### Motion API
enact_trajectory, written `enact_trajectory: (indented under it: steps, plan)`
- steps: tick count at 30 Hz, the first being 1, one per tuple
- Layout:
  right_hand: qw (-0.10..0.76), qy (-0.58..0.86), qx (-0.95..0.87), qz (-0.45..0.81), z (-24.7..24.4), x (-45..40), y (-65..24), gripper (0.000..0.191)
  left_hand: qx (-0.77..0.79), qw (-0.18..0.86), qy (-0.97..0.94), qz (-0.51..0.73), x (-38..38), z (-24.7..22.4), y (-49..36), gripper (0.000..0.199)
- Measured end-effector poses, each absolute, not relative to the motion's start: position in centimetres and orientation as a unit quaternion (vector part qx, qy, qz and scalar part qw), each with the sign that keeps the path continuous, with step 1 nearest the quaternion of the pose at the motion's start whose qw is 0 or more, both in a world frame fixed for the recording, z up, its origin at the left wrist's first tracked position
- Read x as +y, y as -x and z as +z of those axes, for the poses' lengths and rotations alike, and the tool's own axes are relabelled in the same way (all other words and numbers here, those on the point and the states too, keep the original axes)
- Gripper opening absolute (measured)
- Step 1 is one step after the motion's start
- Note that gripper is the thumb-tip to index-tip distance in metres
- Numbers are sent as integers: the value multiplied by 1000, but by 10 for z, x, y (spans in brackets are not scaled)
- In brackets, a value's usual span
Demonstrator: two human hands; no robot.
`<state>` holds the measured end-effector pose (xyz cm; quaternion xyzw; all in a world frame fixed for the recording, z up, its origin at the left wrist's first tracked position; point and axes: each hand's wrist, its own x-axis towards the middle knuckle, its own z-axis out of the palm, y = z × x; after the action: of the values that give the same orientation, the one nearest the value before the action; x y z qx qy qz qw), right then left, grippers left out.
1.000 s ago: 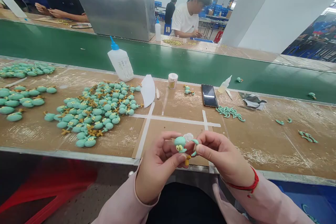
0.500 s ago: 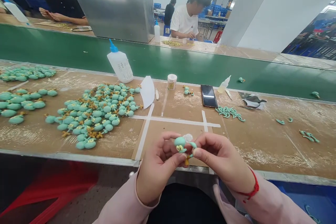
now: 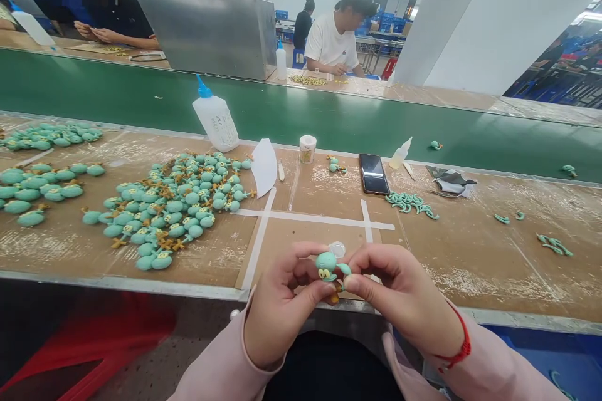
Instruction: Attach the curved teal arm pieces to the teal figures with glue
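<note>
**Clay figure pinched between both hands, just short of the tape strip.**

The teal clay figure (image 3: 326, 261) was held on the person's side of the white tape strip (image 3: 310, 218), its long axis running roughly upright from the head down to an orange piece (image 3: 334, 296). The left hand (image 3: 282, 307) pinched the head between thumb and curled fingers. The right hand (image 3: 399, 293), pressed closed, pinched a teal strip (image 3: 345, 269) at the head's right side and was the nearer hand to it. A clear disc (image 3: 337, 249) showed just beyond the head. A pile of figures (image 3: 169, 207) lay left of the tape strip; a phone (image 3: 374, 173) lay beyond it.
</note>
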<state>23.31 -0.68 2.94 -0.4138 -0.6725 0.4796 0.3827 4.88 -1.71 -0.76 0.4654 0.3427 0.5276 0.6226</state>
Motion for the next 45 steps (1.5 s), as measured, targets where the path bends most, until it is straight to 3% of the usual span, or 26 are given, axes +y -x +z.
enact_trajectory:
  steps: [8, 16, 20, 24, 30, 45]
  plan:
    - [394, 409, -753, 332, 30, -15, -228, 7, 382, 497, -594, 504, -18, -12, -47, 35]
    - [415, 362, -831, 80, 24, -14, -216, 19, 321, 641, -486, 500, -19, -10, -50, 33]
    - [456, 368, -810, 31, 27, -14, -213, 7, 271, 680, -427, 530, -19, -10, -54, 26]
    - [509, 400, -759, 69, 27, -15, -210, 30, 199, 692, -437, 540, -25, -2, -52, 25]
    - [463, 381, -771, 213, 26, -18, -203, 34, 176, 675, -472, 539, -29, 4, -48, 23]
    - [516, 378, -759, 125, 33, -27, -194, 33, 116, 669, -465, 568, -34, 2, -51, 24]
